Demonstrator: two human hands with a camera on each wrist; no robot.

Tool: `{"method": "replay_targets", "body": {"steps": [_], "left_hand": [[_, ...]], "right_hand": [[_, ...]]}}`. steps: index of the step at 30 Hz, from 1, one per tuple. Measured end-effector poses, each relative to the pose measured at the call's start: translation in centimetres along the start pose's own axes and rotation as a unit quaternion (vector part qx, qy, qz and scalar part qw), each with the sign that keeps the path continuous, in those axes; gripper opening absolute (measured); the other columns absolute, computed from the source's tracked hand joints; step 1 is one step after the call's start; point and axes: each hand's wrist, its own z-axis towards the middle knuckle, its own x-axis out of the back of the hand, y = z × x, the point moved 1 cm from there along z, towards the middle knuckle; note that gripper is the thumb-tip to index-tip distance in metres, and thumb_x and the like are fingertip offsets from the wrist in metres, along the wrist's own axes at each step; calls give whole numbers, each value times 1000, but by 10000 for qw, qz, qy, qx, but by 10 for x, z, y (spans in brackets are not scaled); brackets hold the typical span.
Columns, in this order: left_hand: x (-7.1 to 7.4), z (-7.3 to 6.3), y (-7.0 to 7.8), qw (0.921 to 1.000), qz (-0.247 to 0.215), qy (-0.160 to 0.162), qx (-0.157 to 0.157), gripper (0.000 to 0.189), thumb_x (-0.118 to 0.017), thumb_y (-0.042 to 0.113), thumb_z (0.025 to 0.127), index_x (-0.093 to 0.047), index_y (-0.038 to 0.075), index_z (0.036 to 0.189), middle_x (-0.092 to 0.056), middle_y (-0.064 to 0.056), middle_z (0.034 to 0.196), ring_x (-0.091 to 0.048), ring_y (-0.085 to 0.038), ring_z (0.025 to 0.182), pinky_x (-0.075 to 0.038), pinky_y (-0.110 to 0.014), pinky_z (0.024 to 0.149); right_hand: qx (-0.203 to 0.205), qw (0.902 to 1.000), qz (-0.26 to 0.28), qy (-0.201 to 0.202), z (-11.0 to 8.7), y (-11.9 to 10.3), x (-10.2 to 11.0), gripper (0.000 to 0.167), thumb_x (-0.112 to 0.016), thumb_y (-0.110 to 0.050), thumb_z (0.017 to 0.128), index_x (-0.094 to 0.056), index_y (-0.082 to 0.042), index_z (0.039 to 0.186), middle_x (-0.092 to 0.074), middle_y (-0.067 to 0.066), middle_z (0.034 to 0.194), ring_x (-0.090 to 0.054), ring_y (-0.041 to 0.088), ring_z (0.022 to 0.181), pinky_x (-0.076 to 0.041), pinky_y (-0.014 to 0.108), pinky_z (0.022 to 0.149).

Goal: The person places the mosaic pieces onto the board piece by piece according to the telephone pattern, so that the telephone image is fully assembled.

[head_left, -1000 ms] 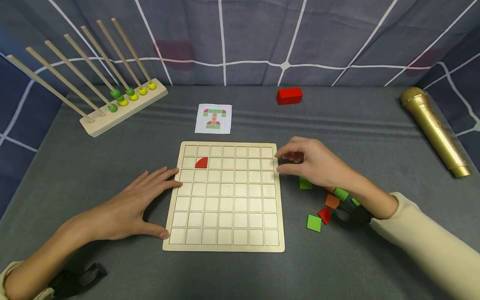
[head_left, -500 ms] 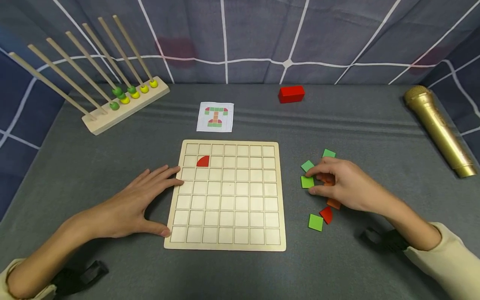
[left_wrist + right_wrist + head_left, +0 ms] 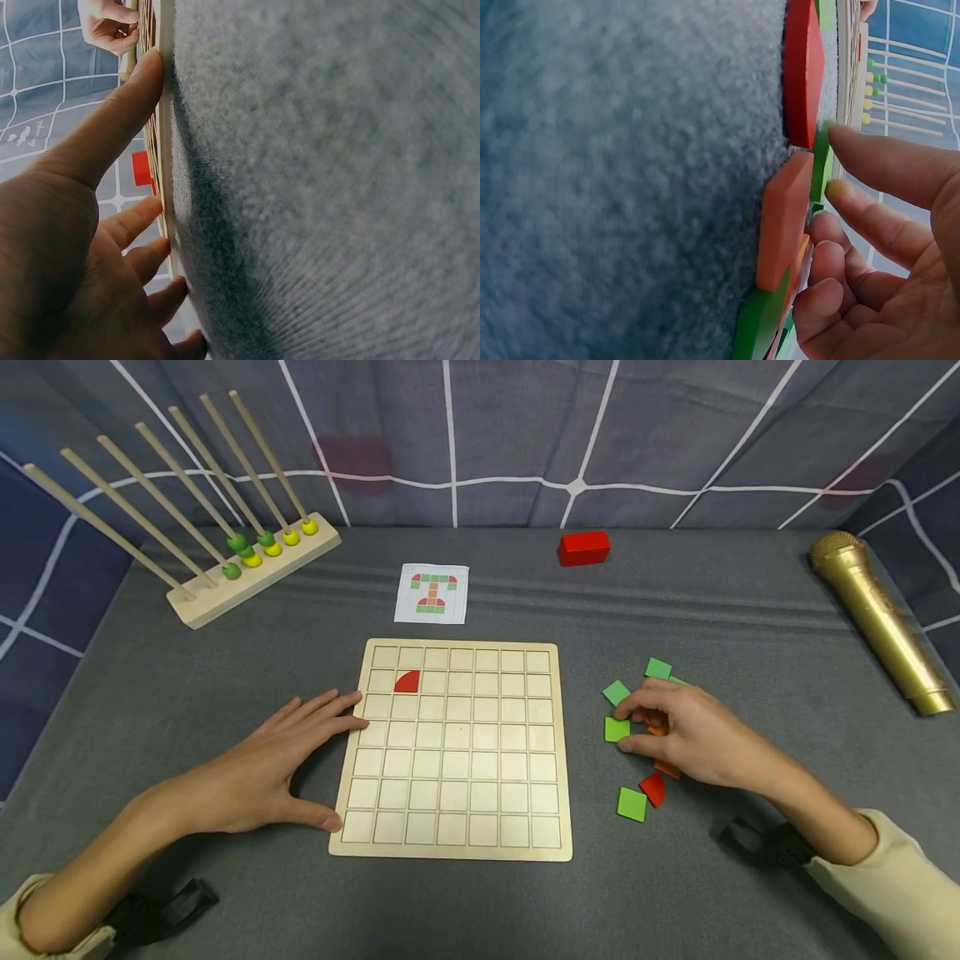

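Observation:
A pale wooden grid board (image 3: 457, 764) lies on the grey table, with a red quarter-circle tile (image 3: 408, 682) in its upper left part. My left hand (image 3: 255, 777) has its fingers spread, fingertips and thumb against the board's left edge. To the right of the board, my right hand (image 3: 693, 731) pinches a light green square tile (image 3: 617, 730) between thumb and index finger, at opposite edges. The right wrist view shows the other fingers curled inward. Around it lie a green tile (image 3: 632, 804), a red tile (image 3: 653, 789) and an orange tile (image 3: 784, 221); more tiles are partly hidden under the hand.
Behind the board lies a printed pattern card (image 3: 431, 594). Farther back are a red block (image 3: 584, 548), a wooden peg abacus (image 3: 255, 578) at the left and a gold microphone (image 3: 881, 622) at the right. A checked cloth (image 3: 510, 435) hangs behind.
My right hand has moved from the board's right edge rightward and down to the loose tiles, where it now pinches the light green square. My left hand stays at the board's left edge.

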Motion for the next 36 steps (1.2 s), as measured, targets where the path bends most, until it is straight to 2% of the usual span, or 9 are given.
{"method": "replay_targets", "body": {"steps": [4,11,19,26,36], "left_hand": [[0,0,0,10000,-8,-14,25,100,-74,69,70,-39,20,149,-16,-4,163,-11,-36,148,-2,-56,116],[0,2,0,9997,-111,-110,162,100,-74,70,70,-39,20,150,-15,-4,163,-10,-38,148,-1,-59,115],[0,1,-2,9999,-111,-79,100,100,-75,68,70,-39,20,150,-15,-4,163,-9,-35,148,-2,-58,116],[1,0,-2,9998,-141,-92,99,100,-75,67,70,-39,20,150,-15,-5,163,-9,-35,149,-2,-58,116],[1,0,-1,9996,-169,-175,170,100,-74,67,71,-37,21,151,-13,-4,164,-7,-35,149,-1,-58,116]], "right_hand": [[23,10000,-83,-21,-1,-1,0,22,-86,-16,78,-72,-17,94,-50,-13,72,-47,4,65,-40,23,58],[6,9995,-298,-129,-1,-3,-1,27,-87,-18,76,-71,-17,97,-51,-10,79,-47,6,73,-40,23,61],[-49,9995,-181,-237,2,-3,0,22,-85,-15,78,-71,-14,95,-48,-7,78,-46,7,69,-38,23,58],[360,9988,-262,-188,1,-4,-1,22,-84,-13,78,-71,-16,95,-51,-11,79,-46,4,69,-39,21,59],[916,9953,-11,-321,6,-19,-5,28,-80,-10,82,-73,-15,110,-60,-14,93,-51,2,72,-45,21,61]]}}
